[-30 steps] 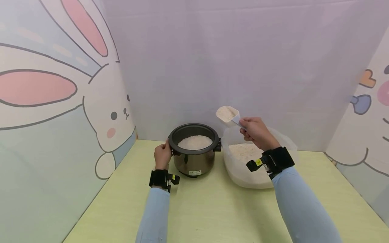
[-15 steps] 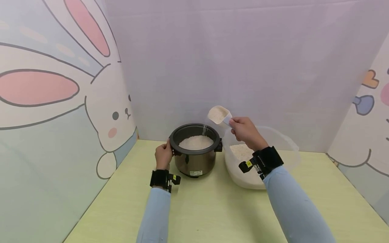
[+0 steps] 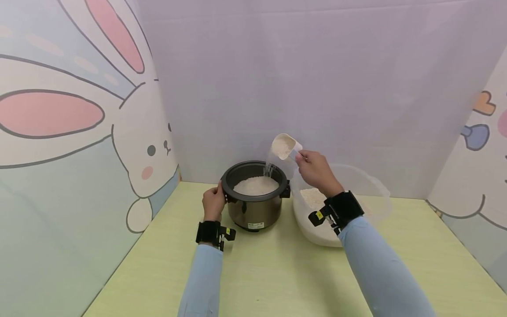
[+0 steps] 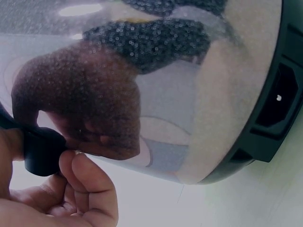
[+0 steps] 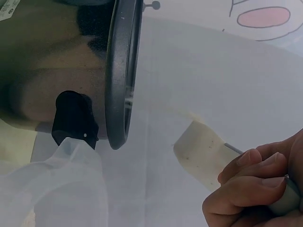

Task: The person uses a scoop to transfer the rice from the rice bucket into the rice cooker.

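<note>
My right hand (image 3: 317,171) grips the handle of a white scoop (image 3: 284,147) tilted above the rice cooker (image 3: 253,213). White rice grains (image 3: 269,169) fall from the scoop's lip into the cooker's dark pot, where a bed of rice (image 3: 255,186) lies. The right wrist view shows the scoop (image 5: 201,151) from its side, with fingers (image 5: 246,194) curled round the handle. At the cooker's left side, my left hand (image 3: 214,202) holds the black side handle (image 4: 44,150), thumb and fingers around it in the left wrist view.
A translucent white tub (image 3: 317,229) holding more rice stands just right of the cooker, partly under my right forearm. Both rest on a pale green table (image 3: 269,273). A lilac backdrop (image 3: 245,88) rises behind, and rabbit-printed panels (image 3: 79,198) flank the sides.
The scoop has moved left from over the tub to the cooker's right rim and tipped. Rice has begun falling from it, the stream now thicker. My left hand stays on the handle.
</note>
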